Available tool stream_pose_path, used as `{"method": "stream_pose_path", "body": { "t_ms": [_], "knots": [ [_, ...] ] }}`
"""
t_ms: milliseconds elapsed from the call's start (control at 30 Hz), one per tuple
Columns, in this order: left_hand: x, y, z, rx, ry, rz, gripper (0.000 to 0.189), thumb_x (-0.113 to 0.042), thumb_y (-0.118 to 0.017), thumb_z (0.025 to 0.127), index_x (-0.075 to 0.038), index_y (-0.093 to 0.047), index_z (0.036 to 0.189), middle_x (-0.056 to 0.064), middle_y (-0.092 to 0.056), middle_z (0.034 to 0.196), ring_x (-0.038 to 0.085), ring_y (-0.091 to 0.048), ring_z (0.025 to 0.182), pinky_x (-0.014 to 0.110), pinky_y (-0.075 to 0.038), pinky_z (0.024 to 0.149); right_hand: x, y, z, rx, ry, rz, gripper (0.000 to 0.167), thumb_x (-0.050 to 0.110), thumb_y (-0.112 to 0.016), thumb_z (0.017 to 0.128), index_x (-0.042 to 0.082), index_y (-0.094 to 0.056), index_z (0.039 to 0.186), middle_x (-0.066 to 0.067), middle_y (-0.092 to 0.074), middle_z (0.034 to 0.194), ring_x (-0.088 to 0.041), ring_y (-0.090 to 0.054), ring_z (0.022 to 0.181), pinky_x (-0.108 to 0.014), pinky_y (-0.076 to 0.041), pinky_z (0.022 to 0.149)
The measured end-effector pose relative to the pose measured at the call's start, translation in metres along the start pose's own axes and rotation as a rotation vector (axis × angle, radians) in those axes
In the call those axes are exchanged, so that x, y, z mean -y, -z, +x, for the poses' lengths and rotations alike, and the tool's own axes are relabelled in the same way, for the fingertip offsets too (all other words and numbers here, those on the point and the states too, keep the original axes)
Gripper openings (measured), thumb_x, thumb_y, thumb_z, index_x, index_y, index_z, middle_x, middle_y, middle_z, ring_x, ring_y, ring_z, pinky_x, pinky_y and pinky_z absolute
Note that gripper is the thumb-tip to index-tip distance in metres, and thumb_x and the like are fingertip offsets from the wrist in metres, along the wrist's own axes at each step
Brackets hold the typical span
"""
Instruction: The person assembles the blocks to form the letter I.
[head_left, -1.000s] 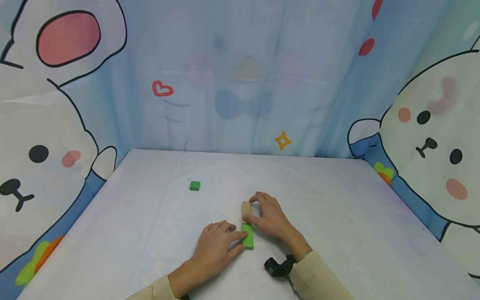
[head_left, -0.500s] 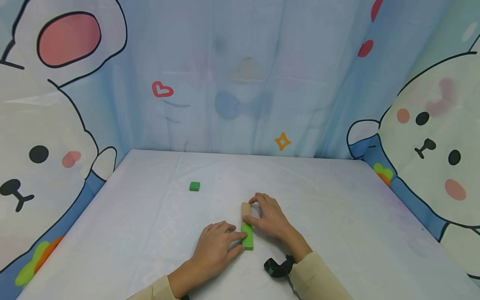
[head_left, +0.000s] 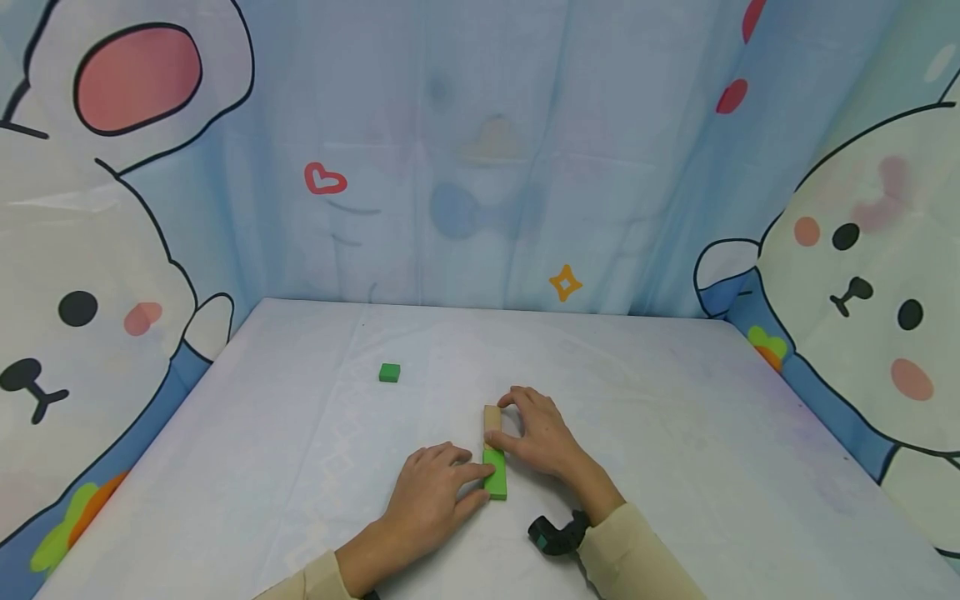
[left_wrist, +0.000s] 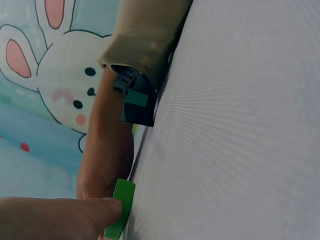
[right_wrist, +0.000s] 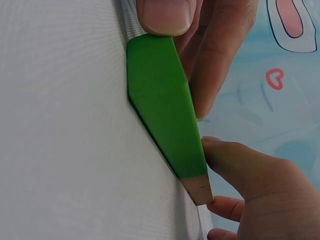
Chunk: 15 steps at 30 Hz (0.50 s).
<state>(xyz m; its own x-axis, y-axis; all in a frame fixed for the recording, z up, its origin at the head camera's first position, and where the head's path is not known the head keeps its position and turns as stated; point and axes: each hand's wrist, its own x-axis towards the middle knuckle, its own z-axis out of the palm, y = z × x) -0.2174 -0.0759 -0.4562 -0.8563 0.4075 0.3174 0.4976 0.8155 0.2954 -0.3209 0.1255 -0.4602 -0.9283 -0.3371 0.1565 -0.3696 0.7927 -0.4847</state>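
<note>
In the head view a bright green block (head_left: 497, 483) and a plain wooden block (head_left: 492, 419) lie end to end in a line on the white cloth. My left hand (head_left: 429, 496) holds the green block, index finger on its top and thumb against its near left edge. My right hand (head_left: 545, 435) pinches the wooden block, thumb by its near end and fingertip at its far corner. From the right wrist, the green block (right_wrist: 162, 100) shows a long side face, with the wooden block (right_wrist: 198, 190) beyond. The left wrist view has a thumb over the green block (left_wrist: 120, 207).
A small green block (head_left: 389, 372) sits further back to the left. Beneath everything runs the white cloth-covered table (head_left: 660, 433). A blue curtain (head_left: 480, 150) with cartoon animals hangs behind and at both sides. A black wrist camera (head_left: 557, 535) hangs by the right sleeve.
</note>
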Motion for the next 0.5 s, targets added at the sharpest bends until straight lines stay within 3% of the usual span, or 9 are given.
{"method": "stream_pose_path", "body": {
  "t_ms": [500],
  "knots": [
    [-0.0003, 0.0004, -0.0005, -0.005, -0.002, 0.0, 0.03, -0.036, -0.072, 0.097, -0.03, -0.075, 0.125, 0.0, -0.072, 0.122, 0.026, -0.064, 0.121, 0.055, -0.051, 0.101, -0.0001, 0.0021, -0.001, 0.02, -0.004, 0.014, 0.055, 0.049, -0.075, 0.09, 0.013, -0.06, 0.129, -0.015, -0.049, 0.154, -0.041, -0.041, 0.146, -0.061, -0.034, 0.119]
  ]
}}
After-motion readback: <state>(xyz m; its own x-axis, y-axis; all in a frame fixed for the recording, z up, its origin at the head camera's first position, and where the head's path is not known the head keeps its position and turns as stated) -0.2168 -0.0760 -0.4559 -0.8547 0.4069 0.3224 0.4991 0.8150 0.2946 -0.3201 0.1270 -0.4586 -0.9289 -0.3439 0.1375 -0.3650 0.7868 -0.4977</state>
